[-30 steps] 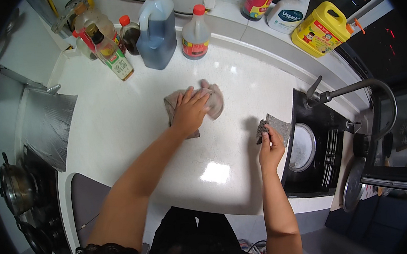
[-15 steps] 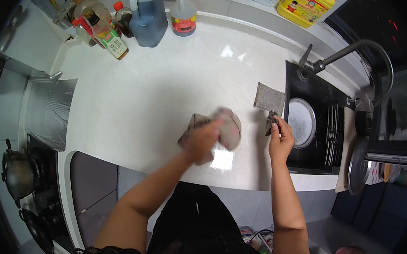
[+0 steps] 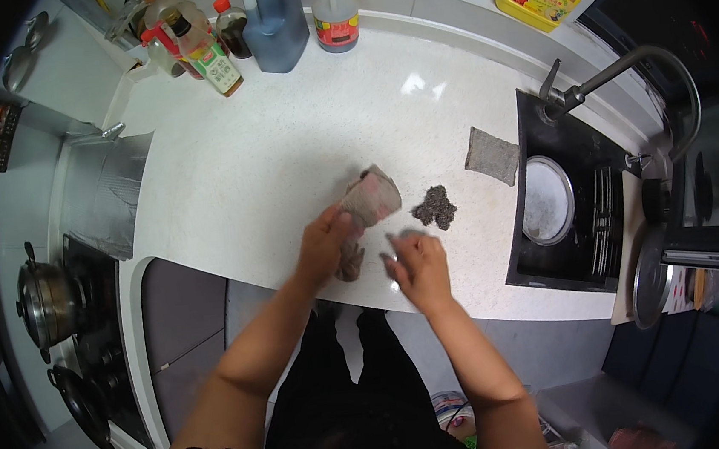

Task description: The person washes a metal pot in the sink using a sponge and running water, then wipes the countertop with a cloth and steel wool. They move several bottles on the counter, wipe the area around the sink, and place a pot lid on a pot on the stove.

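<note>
A folded grey-beige cloth [image 3: 374, 197] with pinkish patches is gripped in my left hand [image 3: 320, 243], raised over the front part of the white counter [image 3: 242, 149]. Its lower end hangs bunched beside my fingers. Just to the right is my right hand [image 3: 425, 272], its thumb and forefinger apart and holding nothing, slightly blurred. Beyond that hand lies a dark clump of steel wool [image 3: 435, 208], touched by neither hand. A flat grey scouring pad [image 3: 492, 156] rests close to the sink's left edge.
At right, a black sink [image 3: 551, 267] holds a round white plate [image 3: 545, 200] and a rack, with a tall faucet [image 3: 620, 73] behind. Sauce bottles [image 3: 208, 62] and a dark-filled jug [image 3: 276, 26] line the back left. Pots [image 3: 46, 307] stand on the stove at far left.
My right hand has let go of the steel wool, now on the counter, and moved left toward the cloth. My left hand has lifted and turned the cloth. The view has shifted slightly.
</note>
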`<state>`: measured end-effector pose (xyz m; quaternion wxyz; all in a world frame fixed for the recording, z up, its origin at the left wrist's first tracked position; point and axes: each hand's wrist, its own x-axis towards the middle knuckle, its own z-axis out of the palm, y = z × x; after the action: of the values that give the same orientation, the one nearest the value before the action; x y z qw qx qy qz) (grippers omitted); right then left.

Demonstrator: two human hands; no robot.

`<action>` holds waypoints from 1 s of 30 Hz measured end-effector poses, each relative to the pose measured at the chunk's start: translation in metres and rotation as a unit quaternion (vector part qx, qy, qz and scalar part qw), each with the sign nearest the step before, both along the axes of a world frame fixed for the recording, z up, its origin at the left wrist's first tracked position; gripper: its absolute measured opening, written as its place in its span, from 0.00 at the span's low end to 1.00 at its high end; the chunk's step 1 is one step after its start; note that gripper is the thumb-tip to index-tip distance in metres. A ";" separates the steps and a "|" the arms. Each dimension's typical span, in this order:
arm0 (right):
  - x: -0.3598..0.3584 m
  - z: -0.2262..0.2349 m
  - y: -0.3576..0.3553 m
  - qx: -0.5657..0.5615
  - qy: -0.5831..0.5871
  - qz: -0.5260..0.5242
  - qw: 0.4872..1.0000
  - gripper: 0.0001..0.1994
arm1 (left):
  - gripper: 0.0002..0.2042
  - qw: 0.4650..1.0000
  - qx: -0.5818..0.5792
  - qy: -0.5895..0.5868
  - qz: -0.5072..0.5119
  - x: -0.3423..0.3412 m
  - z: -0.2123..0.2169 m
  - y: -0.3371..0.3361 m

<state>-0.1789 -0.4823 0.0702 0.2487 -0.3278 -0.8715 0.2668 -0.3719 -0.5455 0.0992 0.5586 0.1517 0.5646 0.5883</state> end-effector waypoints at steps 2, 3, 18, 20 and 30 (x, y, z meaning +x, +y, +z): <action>-0.005 0.001 -0.027 0.003 -0.065 -0.033 0.997 0.22 | 0.18 0.999 0.025 0.037 0.000 0.003 -0.008 -0.008; -0.008 0.002 -0.039 0.026 -0.089 -0.055 0.994 0.24 | 0.18 0.998 0.028 0.049 -0.008 0.003 -0.011 -0.013; -0.014 -0.031 -0.135 0.152 -0.015 -0.120 0.981 0.11 | 0.19 0.992 0.103 0.039 -0.066 0.003 -0.027 -0.060; -0.014 -0.033 -0.140 0.133 -0.003 -0.146 0.980 0.09 | 0.19 0.993 0.095 0.021 -0.066 0.004 -0.032 -0.065; -0.006 -0.029 -0.161 -0.020 0.104 -0.368 0.924 0.03 | 0.19 0.994 0.089 -0.027 -0.064 0.008 -0.032 -0.074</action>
<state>-0.1853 -0.6429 0.0412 0.4120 -0.6008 -0.6533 0.2063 -0.3641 -0.6190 0.0677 0.5947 0.2208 0.4841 0.6027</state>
